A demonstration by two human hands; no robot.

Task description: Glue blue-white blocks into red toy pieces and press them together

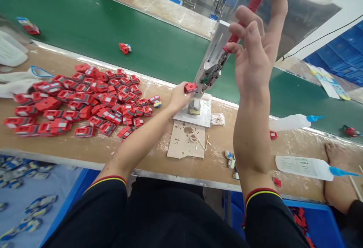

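My left hand (178, 98) pinches a small red plastic part (190, 87) and holds it against the base of a metal hand press (211, 64) that stands on a grey plate (204, 115). My right hand (255, 47) is raised beside the press's red lever handle (255, 0). Its thumb and bent fingers touch the lower end of the handle while the other fingers stretch upward. A large heap of red and grey parts (82, 102) lies on the wooden bench to the left.
A green conveyor belt (99, 24) runs behind the bench with stray red parts (124, 48) on it. A stained cardboard scrap (185, 142), two white bottles with blue nozzles (309, 166), a blue bin (320, 217) and another person's forearm (337, 176) are near.
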